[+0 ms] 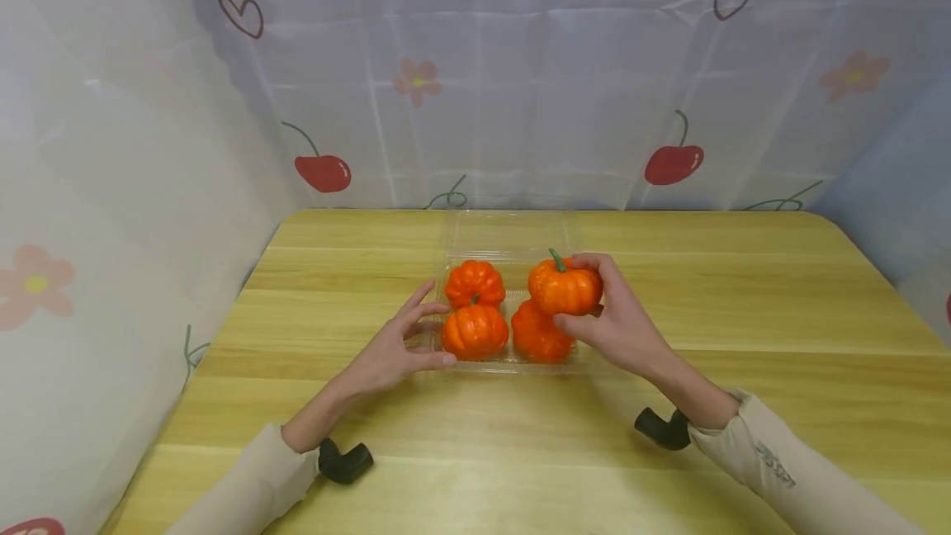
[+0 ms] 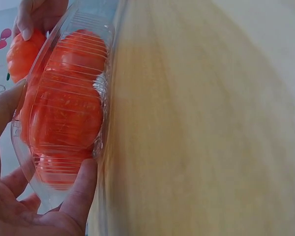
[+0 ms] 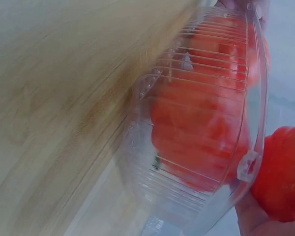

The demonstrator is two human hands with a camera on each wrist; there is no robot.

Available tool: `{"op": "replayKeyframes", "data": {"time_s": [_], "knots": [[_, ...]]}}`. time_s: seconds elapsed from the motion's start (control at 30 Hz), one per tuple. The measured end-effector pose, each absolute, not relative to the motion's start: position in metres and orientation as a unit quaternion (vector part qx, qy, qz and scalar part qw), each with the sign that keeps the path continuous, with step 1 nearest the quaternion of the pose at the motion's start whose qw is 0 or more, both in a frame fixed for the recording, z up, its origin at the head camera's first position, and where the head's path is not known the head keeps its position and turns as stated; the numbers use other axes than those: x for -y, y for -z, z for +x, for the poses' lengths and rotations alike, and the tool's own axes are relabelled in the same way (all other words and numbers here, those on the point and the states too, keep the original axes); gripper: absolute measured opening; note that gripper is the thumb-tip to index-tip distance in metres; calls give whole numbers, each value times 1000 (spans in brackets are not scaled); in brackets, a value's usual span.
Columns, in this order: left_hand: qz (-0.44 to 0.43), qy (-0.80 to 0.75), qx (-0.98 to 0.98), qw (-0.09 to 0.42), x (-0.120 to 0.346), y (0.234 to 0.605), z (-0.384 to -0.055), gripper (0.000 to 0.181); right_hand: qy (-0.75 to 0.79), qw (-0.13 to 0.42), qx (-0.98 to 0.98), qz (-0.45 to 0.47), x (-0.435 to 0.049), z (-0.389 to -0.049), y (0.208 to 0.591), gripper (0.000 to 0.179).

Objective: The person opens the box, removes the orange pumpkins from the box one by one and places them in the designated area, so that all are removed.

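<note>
In the head view my right hand [image 1: 620, 324] grips a small orange toy pumpkin [image 1: 565, 287] with a green stem, thumb in front and fingers behind. It is over the right side of a clear plastic clamshell box [image 1: 513, 367]. Inside lie three more pumpkins: one at back left [image 1: 474, 282], one at front left [image 1: 475, 333] and one at front right [image 1: 541, 337], partly covered by the held one. My left hand [image 1: 397, 349] touches the box's left side with spread fingers; in the left wrist view a finger [image 2: 81, 194] presses the ribbed wall.
The box's clear lid [image 1: 513, 231] lies folded back toward the rear of the wooden table [image 1: 475, 469]. Behind the table hangs a curtain [image 1: 520, 106] printed with cherries and flowers. Black curved pieces [image 1: 345, 462] are at both sleeve cuffs.
</note>
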State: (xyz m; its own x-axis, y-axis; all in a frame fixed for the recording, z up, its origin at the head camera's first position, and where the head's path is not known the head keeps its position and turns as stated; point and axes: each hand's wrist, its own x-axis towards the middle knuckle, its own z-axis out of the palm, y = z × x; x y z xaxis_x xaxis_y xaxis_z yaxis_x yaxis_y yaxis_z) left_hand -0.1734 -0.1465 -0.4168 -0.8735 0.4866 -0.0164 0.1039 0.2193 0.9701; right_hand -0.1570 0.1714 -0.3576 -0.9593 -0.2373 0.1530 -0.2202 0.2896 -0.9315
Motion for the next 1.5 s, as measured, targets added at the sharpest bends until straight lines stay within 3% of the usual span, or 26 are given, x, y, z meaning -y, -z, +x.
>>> {"op": "replayKeyframes", "data": {"time_s": [0.43,0.93,1.23,1.5], "knots": [[195,-596,-762,161,148,418,-173,104,607,-34,-781,-143,-179,-150,362,45],[189,-592,-766,162,147,418,-173,103,593,-52,-793,-133,-188,-142,369,43],[190,-593,-766,160,148,419,-173,103,587,-58,-797,-132,-194,-136,372,53],[189,-584,-773,160,147,417,-173,102,575,-77,-804,-127,-206,-132,370,52]]}}
